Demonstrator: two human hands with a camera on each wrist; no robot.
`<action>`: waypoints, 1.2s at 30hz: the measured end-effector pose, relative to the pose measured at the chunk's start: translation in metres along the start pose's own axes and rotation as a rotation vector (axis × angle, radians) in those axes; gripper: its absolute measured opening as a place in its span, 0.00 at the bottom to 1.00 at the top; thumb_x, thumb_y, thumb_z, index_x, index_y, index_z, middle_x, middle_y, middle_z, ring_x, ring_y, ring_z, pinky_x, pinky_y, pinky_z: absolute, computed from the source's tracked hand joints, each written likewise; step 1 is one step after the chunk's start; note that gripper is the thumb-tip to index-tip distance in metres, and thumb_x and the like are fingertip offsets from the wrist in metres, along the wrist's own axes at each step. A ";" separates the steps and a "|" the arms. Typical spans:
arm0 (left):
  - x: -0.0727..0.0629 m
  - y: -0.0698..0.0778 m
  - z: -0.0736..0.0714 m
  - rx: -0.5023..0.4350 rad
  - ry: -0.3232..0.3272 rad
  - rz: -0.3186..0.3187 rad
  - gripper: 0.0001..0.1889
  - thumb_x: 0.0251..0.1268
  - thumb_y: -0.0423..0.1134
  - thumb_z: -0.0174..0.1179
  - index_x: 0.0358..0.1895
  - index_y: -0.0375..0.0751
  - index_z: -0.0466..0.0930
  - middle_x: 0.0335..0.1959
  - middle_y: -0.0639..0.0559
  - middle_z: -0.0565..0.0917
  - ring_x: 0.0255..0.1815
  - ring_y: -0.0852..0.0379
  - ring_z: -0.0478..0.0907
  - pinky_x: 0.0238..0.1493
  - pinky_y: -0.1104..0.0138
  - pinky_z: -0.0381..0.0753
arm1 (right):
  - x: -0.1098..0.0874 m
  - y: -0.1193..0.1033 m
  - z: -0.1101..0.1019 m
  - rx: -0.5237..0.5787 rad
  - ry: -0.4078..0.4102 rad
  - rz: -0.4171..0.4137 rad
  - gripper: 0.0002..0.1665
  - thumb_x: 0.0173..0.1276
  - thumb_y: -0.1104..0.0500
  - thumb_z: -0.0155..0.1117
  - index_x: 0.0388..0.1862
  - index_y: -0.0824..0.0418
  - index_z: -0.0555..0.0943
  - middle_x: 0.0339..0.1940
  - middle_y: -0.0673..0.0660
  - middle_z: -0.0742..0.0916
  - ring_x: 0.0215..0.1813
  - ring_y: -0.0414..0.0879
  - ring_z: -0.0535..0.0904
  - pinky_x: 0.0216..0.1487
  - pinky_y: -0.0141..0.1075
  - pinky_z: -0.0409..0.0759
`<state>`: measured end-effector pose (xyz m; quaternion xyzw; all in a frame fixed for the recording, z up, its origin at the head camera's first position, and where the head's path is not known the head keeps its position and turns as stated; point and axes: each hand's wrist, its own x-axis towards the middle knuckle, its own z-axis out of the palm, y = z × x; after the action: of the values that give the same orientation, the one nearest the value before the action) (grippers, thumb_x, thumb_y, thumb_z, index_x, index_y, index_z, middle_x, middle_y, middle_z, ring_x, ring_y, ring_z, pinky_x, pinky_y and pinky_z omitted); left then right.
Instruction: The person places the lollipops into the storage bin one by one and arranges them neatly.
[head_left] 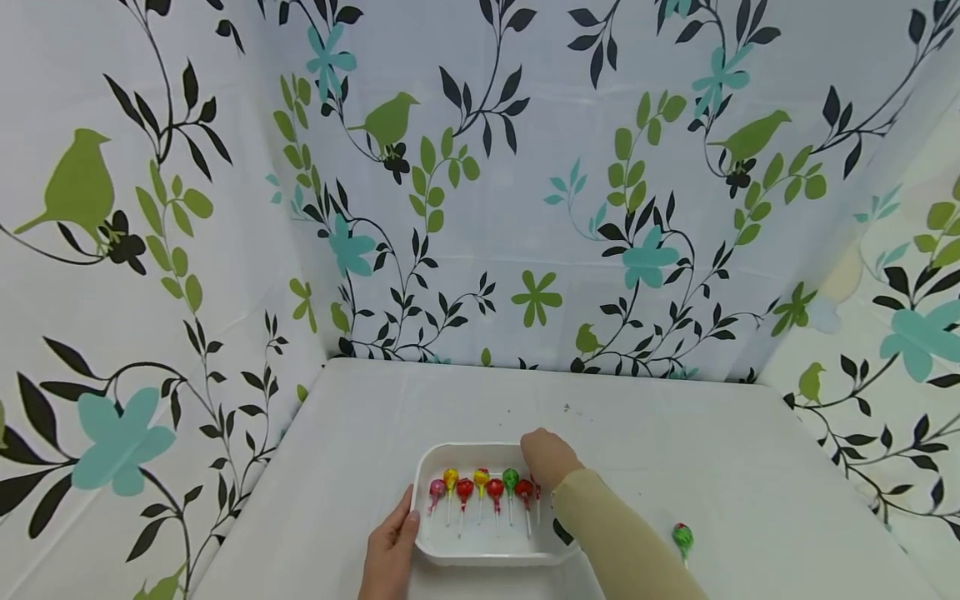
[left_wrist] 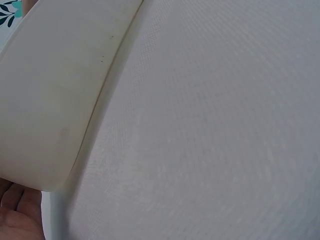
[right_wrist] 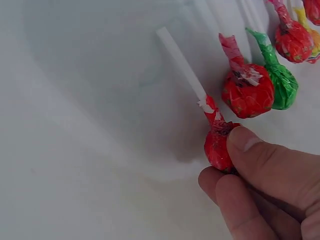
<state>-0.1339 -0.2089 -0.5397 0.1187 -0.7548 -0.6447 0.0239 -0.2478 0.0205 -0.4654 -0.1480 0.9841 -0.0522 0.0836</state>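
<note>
A white tray (head_left: 480, 560) holds a row of wrapped lollipops, their sticks pointing toward me. At its left end my left hand (head_left: 392, 542) grips the wall, thumb near the rim; in the left wrist view only part of that hand (left_wrist: 20, 212) shows beside the tray's outer side (left_wrist: 55, 90). My right hand (head_left: 551, 460) reaches over the tray's far right corner. Its thumb and fingers pinch the head of a red lollipop (right_wrist: 218, 147), seen clearly in the right wrist view. Next to it lie another red lollipop (right_wrist: 248, 92) and a green lollipop (right_wrist: 284, 87).
A separate green and red lollipop (head_left: 682, 537) lies on the white table (head_left: 750, 467) to the right of the tray. Patterned cloth (head_left: 465, 250) with birds and leaves hangs behind and at both sides of the table.
</note>
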 end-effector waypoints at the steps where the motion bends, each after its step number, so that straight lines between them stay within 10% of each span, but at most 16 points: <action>1: 0.000 0.000 0.000 0.001 0.001 -0.001 0.25 0.82 0.36 0.48 0.76 0.34 0.62 0.78 0.41 0.64 0.80 0.37 0.59 0.78 0.46 0.64 | 0.000 0.000 0.001 -0.006 0.002 -0.003 0.04 0.65 0.70 0.70 0.36 0.63 0.85 0.26 0.55 0.87 0.26 0.43 0.77 0.40 0.39 0.91; 27: -0.002 0.004 0.000 0.016 0.004 0.028 0.25 0.82 0.35 0.49 0.76 0.34 0.63 0.77 0.39 0.65 0.79 0.37 0.60 0.77 0.47 0.64 | -0.001 0.013 -0.003 0.063 -0.044 -0.011 0.08 0.65 0.71 0.69 0.28 0.62 0.81 0.24 0.52 0.83 0.26 0.43 0.75 0.35 0.36 0.86; 36: -0.003 0.003 0.001 0.069 0.014 0.029 0.25 0.82 0.37 0.48 0.76 0.32 0.63 0.76 0.37 0.66 0.78 0.35 0.61 0.76 0.45 0.65 | -0.016 0.029 -0.024 0.299 -0.012 -0.015 0.09 0.63 0.69 0.73 0.42 0.66 0.88 0.36 0.56 0.89 0.37 0.45 0.82 0.47 0.43 0.91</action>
<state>-0.1321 -0.2070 -0.5364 0.1133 -0.7779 -0.6171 0.0344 -0.2449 0.0551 -0.4432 -0.1416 0.9636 -0.1980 0.1102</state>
